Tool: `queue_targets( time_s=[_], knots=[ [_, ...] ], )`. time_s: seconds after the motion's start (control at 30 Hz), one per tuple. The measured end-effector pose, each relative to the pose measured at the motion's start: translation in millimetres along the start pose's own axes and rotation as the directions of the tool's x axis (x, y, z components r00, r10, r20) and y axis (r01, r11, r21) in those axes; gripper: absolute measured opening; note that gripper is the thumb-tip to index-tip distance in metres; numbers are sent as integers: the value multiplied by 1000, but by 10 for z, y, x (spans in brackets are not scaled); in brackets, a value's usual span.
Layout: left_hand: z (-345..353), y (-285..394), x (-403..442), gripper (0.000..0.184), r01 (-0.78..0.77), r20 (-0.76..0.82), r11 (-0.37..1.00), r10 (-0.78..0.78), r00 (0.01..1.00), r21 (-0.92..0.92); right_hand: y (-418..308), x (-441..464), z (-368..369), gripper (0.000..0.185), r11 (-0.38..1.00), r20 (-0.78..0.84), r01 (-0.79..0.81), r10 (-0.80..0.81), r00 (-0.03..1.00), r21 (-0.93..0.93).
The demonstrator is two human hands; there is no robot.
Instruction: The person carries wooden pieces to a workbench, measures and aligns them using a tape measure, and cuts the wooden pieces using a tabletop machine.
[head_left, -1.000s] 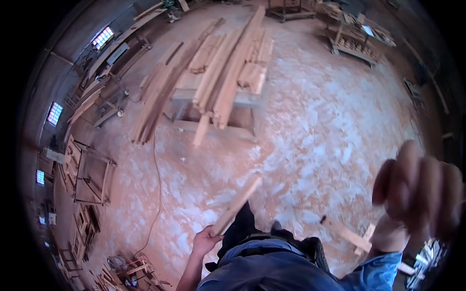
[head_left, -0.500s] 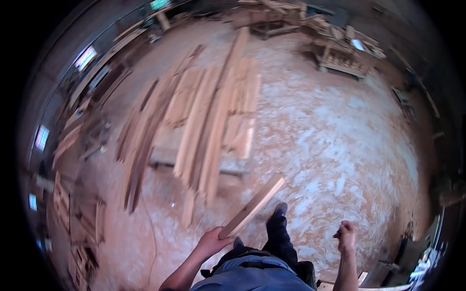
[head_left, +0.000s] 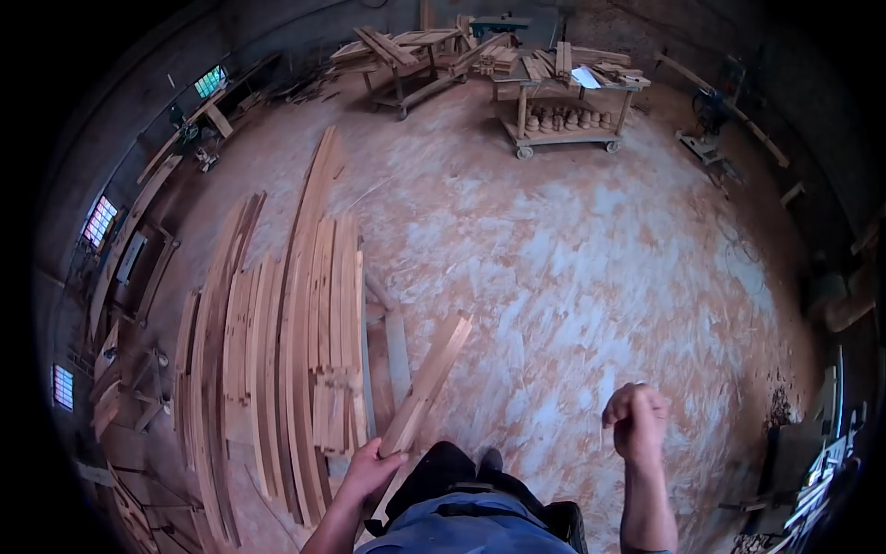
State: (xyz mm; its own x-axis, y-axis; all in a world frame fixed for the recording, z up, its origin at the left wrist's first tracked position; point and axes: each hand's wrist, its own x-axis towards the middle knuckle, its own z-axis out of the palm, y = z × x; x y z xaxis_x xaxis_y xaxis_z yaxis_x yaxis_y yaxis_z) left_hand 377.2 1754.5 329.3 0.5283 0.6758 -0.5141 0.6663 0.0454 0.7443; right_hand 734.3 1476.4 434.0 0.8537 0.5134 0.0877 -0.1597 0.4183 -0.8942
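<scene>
My left hand [head_left: 371, 469] grips the lower part of a wooden piece [head_left: 427, 377], which slants up and to the right in front of my legs. Right of my body, my right hand [head_left: 637, 417] is raised over the floor with its fingers curled; whether anything is inside them is hidden. Long wooden boards [head_left: 293, 369] lie in a stack on a low stand, just left of the held piece.
A wheeled cart [head_left: 563, 135] bearing wood pieces and a white sheet stands at the back. Beside it is a wooden table [head_left: 400, 81] with boards. A machine [head_left: 709, 138] stands at the back right. Scraps [head_left: 817, 489] lie at the lower right.
The view has swung, and the board stack now lies nearer, to the left of my body. My right hand has lowered and drawn in from the far right. My left hand still holds the wooden piece.
</scene>
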Motion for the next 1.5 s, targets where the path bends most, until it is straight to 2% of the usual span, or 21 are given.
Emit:
queue_targets(
  time_s=[0.1, 0.17, 0.2, 0.33, 0.37, 0.43, 0.67, 0.77, 0.87, 0.97, 1.0, 1.03, 1.1, 1.13, 1.17, 1.23, 1.3, 1.37, 1.43, 1.47, 1.5],
  knots=[
    [26, 548, 504, 52, -26, -4, 997, 25, 1000, -79, -764, 639, 639, 34, 920, 292, 376, -391, 873, 108],
    [24, 855, 948, 53, -13, 16, 993, 15, 1000, -114, -1137, 957, 986, 42, 836, 365, 507, -548, 752, 211],
    [41, 826, 1261, 50, -19, 38, 994, 23, 999, -108, -1187, 967, 1039, 42, 816, 296, 521, -576, 762, 249],
    [108, 1407, 2326, 47, -11, 75, 1000, 13, 997, -28, -1553, 1925, 1220, 28, 766, 678, 569, -590, 438, 299],
    [104, 1537, 2568, 48, -10, 95, 999, 14, 995, -32, -1484, 2151, 1581, 26, 736, 584, 572, -657, 477, 360],
    [76, 1959, 3007, 51, -9, 126, 999, 14, 992, -40, -1408, 2605, 1672, 23, 653, 526, 630, -741, 417, 420],
    [3, 3427, 4327, 54, -106, 208, 993, 92, 974, 55, -1223, 4198, 1782, 9, 592, 436, 663, -800, 413, 458],
    [148, 3801, 4916, 53, -139, 184, 981, 112, 977, 138, -1190, 4833, 1534, 36, 670, 472, 591, -740, 480, 450],
    [269, 4281, 5395, 49, -108, 155, 994, 109, 982, -13, -1156, 5673, 1156, 36, 755, 683, 422, -645, 342, 502],
    [213, 4856, 5687, 45, -14, 108, 1000, 17, 994, -27, -1074, 6502, 1010, 19, 851, 749, 299, -523, 406, 432],
    [193, 4947, 5816, 44, -26, 48, 994, 31, 998, -102, -938, 6682, 946, 31, 851, 665, 364, -524, 532, 379],
    [169, 4989, 5933, 44, -37, -11, 983, 35, 999, -177, -670, 6996, 914, 28, 821, 615, 277, -560, 555, 499],
    [29, 5208, 6151, 45, -96, -132, 954, 60, 989, -283, -267, 7541, 1075, 38, 889, 433, 379, -456, 777, 256],
    [-83, 5308, 6276, 45, -133, -185, 942, 78, 980, -308, -1, 7786, 1089, 32, 965, 387, 221, -259, 885, 141],
    [-220, 5412, 6421, 46, -177, -238, 929, 100, 966, -327, 323, 8111, 1114, 12, 967, 455, 238, -255, 853, 96],
    [-502, 5460, 6875, 53, -308, -352, 860, 163, 922, -407, 891, 8625, 1223, 17, 958, 566, 172, -13, 824, -229],
    [-936, 5473, 7617, 57, -482, -483, 741, 242, 842, -467, 1789, 9081, 1466, 30, 778, 461, 15, 357, 812, -628],
    [-1349, 5789, 8061, 55, -598, -572, 653, 295, 765, -464, 2228, 9418, 1758, 33, 726, 582, 225, 286, 761, -650],
    [-1675, 5985, 8508, 49, -681, -639, 613, 345, 687, -401, 2441, 9701, 2147, 38, 649, 598, 302, 299, 744, -699],
    [-1857, 6189, 8623, 41, -645, -645, 668, 315, 696, -371, 2492, 9867, 2363, 51, 625, 566, 219, 432, 703, -749],
    [-2000, 6372, 8782, 39, -686, -641, 588, 337, 689, -428, 2559, 10042, 2552, 56, 608, 630, 330, 380, 677, -722]
  ],
)
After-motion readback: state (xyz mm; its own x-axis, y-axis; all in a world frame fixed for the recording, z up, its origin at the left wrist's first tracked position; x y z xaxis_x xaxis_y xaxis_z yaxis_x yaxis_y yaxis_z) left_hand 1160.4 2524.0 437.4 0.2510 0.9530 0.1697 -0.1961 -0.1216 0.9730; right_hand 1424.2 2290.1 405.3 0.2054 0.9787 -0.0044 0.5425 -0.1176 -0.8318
